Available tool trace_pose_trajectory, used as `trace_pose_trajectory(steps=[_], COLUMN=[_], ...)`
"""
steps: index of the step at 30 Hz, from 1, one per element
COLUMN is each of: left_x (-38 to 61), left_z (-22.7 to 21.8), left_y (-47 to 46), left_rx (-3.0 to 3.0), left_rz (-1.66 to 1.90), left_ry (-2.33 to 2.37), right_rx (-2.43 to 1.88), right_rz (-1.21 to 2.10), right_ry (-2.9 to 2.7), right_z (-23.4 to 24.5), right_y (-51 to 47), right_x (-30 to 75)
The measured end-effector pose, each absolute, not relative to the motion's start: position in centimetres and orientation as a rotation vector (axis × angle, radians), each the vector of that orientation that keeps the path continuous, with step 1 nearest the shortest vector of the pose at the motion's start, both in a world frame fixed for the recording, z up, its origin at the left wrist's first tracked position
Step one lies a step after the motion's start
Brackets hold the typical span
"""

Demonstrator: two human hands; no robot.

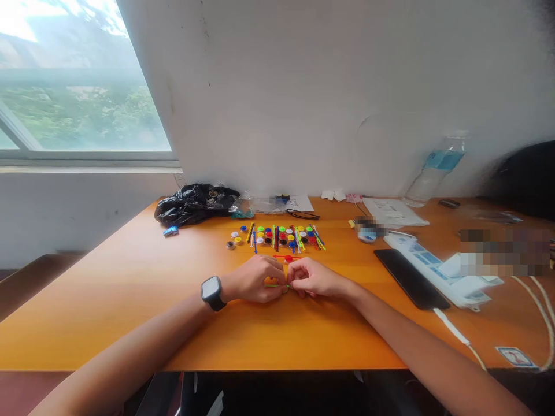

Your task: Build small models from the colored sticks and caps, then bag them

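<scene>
My left hand, with a watch on its wrist, is closed in a pinch low over the table. Between its fingers shows a thin light-green plastic strip. Thumb and fingers of my right hand pinch at the strip's right end, almost touching the left fingertips. The fingers hide most of that end. Just beyond the hands lies a red plastic piece with a round disc and a slender arm. Farther back, several coloured round discs and slim plastic strips lie in rows.
A black plastic bag and a small blue packet lie at the back left. To the right are a black phone, a white power strip with cables, and a clear bottle by the wall.
</scene>
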State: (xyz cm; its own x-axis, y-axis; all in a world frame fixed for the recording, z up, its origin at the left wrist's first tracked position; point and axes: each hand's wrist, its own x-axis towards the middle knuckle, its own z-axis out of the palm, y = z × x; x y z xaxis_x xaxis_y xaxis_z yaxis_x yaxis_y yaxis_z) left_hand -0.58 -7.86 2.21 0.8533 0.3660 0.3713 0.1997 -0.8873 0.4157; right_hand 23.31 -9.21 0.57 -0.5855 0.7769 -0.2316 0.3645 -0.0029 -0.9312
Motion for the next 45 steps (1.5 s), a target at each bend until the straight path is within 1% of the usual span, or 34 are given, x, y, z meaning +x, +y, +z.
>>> trace_pose_trajectory(steps=[21,33,39,45], left_x=[-1.0,-0.7,-0.6,-0.6], left_z=[1.5,0.6,-0.1,0.3], left_y=[-8.0,-7.9,-7.9,-8.1], left_rx=[2.543,2.628,2.668,2.640], left_rz=[0.581,0.714,0.795,0.876], left_ry=[0.587,0.510,0.532,0.562], right_rx=[-1.175,-1.191,-1.189,-1.152], right_rz=[1.594,1.491,1.348,1.273], right_ry=[-1.953,-1.972,-1.966,-1.925], right_z=[0.6,1.6,2.3,2.1], right_y=[-9.3,-9.7,-9.5,-9.5], right_x=[23.2,23.3,23.4,23.2])
